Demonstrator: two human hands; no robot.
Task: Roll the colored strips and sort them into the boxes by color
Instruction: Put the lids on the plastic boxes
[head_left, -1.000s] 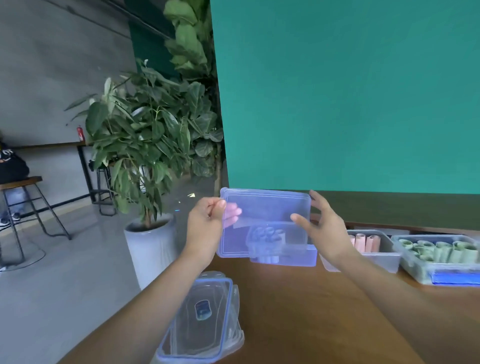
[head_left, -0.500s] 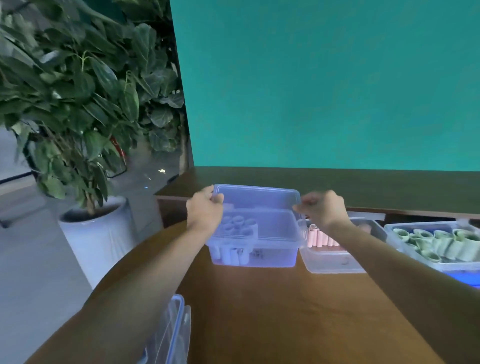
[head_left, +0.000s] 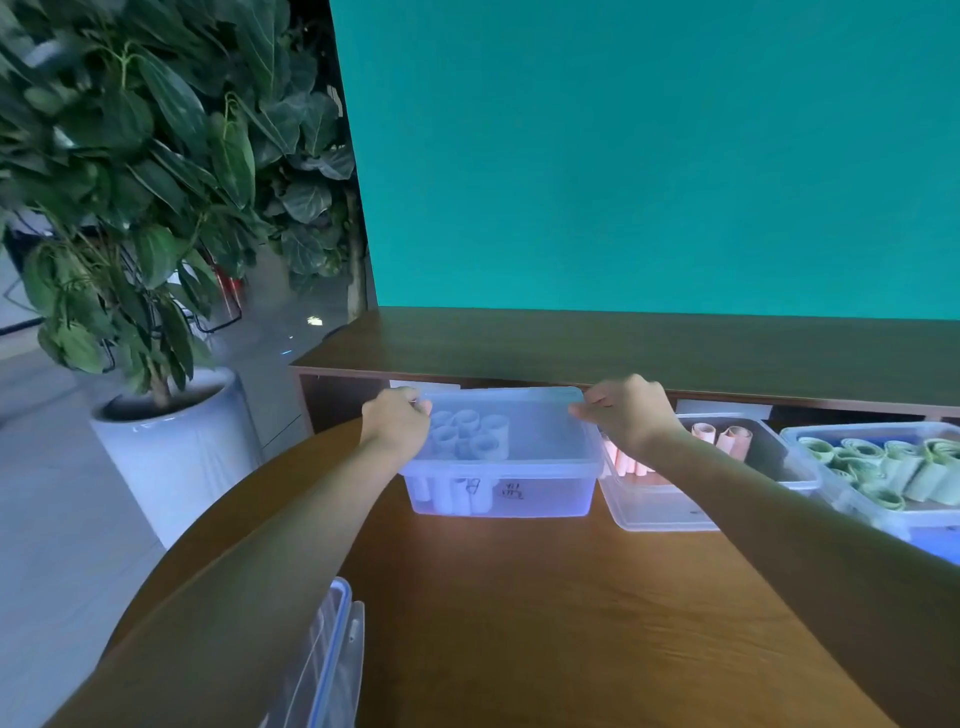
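A clear box (head_left: 540, 496) with several pale blue rolled strips (head_left: 470, 434) stands on the wooden table. A translucent lid (head_left: 540, 431) lies on top of it. My left hand (head_left: 396, 422) grips the lid's left edge and my right hand (head_left: 626, 413) grips its right edge. To the right stands a clear box (head_left: 660, 506) holding pink rolls (head_left: 724, 439), partly hidden by my right forearm. Further right is a box (head_left: 878, 512) of green rolls (head_left: 893, 465).
More clear lids with a blue seal (head_left: 332, 654) lie at the table's near left edge. A raised wooden ledge (head_left: 623, 343) runs behind the boxes below a teal wall. A potted plant in a white pot (head_left: 176, 457) stands on the floor to the left.
The lid, held up in the air a second ago, has come down onto the blue-roll box. Both hands have moved to its side edges, and my view has turned down and right.
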